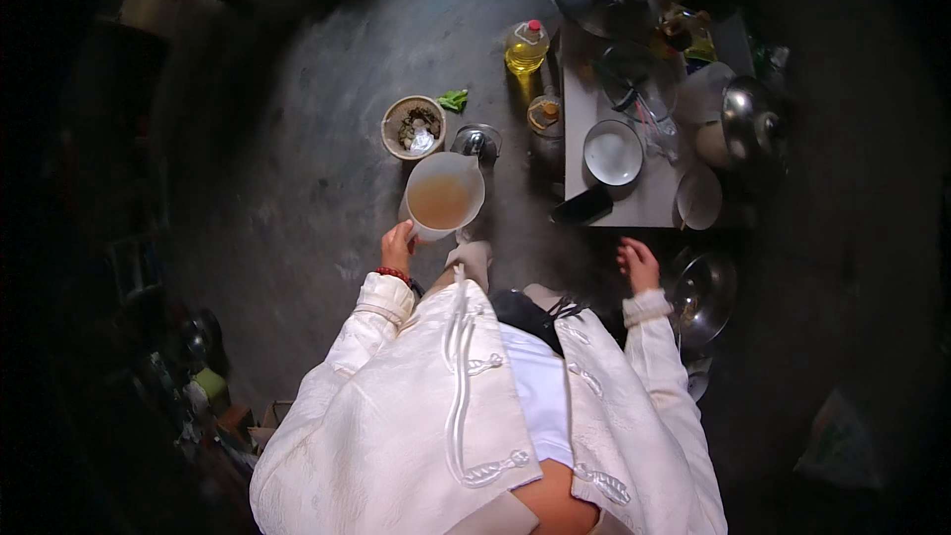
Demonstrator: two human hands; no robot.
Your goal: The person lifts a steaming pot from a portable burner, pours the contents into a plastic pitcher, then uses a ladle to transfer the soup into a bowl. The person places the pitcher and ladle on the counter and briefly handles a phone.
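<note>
My left hand [399, 245] grips the handle of a translucent plastic pitcher [444, 193], which holds cloudy brownish liquid. A red bead bracelet is on that wrist. Just beyond the pitcher stands a round bin [413, 128] with dark scraps and a crumpled shiny wrapper in it. Partly hidden behind the pitcher's spout is a dark shiny object [477, 140]. My right hand [637, 264] hangs with fingers loosely curled and holds nothing that I can see. It is near the front edge of a low white table [646, 212].
On the table are a white bowl [613, 152], a black object [585, 205] and a metal lid [752, 122]. An oil bottle with a red cap [527, 48] and another bottle [546, 115] stand beside it. A green leaf [453, 100] lies on the floor. Right of me is a metal basin [706, 299].
</note>
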